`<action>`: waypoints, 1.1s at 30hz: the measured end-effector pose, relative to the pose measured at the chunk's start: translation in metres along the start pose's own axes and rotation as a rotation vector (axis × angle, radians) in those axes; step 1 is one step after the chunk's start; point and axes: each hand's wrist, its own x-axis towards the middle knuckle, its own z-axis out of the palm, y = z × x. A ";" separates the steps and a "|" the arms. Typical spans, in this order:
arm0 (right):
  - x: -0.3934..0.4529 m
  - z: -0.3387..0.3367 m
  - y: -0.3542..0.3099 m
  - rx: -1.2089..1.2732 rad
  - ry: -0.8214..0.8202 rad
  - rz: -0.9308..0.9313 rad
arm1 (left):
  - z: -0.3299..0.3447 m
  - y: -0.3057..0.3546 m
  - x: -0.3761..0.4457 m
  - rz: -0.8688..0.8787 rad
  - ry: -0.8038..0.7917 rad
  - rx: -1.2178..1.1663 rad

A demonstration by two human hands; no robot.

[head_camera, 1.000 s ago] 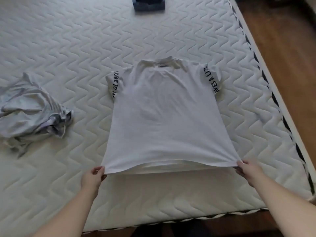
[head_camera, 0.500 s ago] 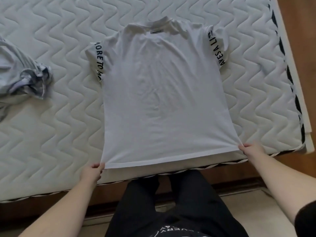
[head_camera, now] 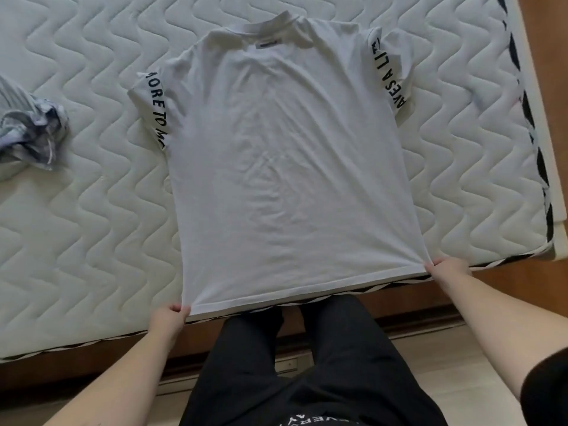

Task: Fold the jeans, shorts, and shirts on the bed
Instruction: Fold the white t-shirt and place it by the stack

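Note:
A white T-shirt [head_camera: 285, 167] with black lettering down both sleeves lies spread flat, collar away from me, on the quilted white mattress [head_camera: 80, 229]. Its hem reaches the mattress's near edge. My left hand [head_camera: 169, 321] pinches the hem's left corner. My right hand [head_camera: 447, 267] pinches the right corner, and the hem is pulled taut between them.
A crumpled grey-and-white garment [head_camera: 29, 130] lies at the left edge of the view on the mattress. The mattress's black-and-white piping [head_camera: 534, 142] runs down its right side, with the wooden bed frame [head_camera: 550, 96] beyond. My legs in black trousers [head_camera: 307, 364] stand against the near edge.
The shirt has been drawn toward me until its hem reaches the near mattress edge. My view has tipped down and closer; the folded dark item at the far side is out of view.

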 end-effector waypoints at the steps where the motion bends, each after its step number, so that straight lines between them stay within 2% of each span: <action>1: 0.000 0.000 -0.001 -0.005 -0.003 0.006 | 0.000 0.003 0.001 -0.010 -0.010 0.021; 6: 0.000 0.004 -0.012 0.170 0.104 0.063 | -0.004 0.023 -0.004 -0.037 0.020 -0.026; 10: -0.015 -0.005 -0.041 0.245 0.147 0.006 | -0.013 0.050 -0.023 0.049 0.050 -0.038; 20: -0.084 -0.001 -0.166 0.332 -0.022 -0.502 | -0.017 0.157 -0.067 0.330 -0.059 -0.206; 26: -0.113 0.037 -0.247 0.371 -0.132 -0.621 | -0.020 0.195 -0.030 0.411 -0.023 -0.361; 33: -0.144 0.077 -0.352 0.465 -0.221 -0.739 | -0.086 0.235 0.045 0.549 0.023 -0.507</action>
